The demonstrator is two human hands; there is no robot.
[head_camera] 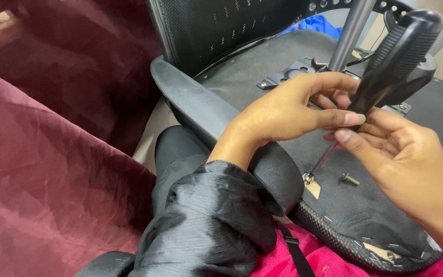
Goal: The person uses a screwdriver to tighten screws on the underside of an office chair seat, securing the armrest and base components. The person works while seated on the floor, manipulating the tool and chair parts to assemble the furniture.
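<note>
An office chair lies upturned, its fabric-covered seat underside (pixel 375 205) facing me. A screwdriver (pixel 390 66) with a thick black ribbed handle stands tilted, its thin shaft running down to a screw (pixel 308 178) set in the seat base near the armrest. My left hand (pixel 288 110) reaches over the black armrest (pixel 216 118) and pinches the lower handle with thumb and forefinger. My right hand (pixel 401 159) cups the shaft from the right, fingertips touching it. A loose screw (pixel 350 178) lies on the fabric just right of the tip.
The chair's metal column (pixel 349 33) rises from a black mounting plate (pixel 288 72) behind the hands. A mesh backrest (pixel 216 25) stands at the top. Maroon cloth (pixel 52 169) fills the left; pink fabric (pixel 324 256) lies below the seat edge.
</note>
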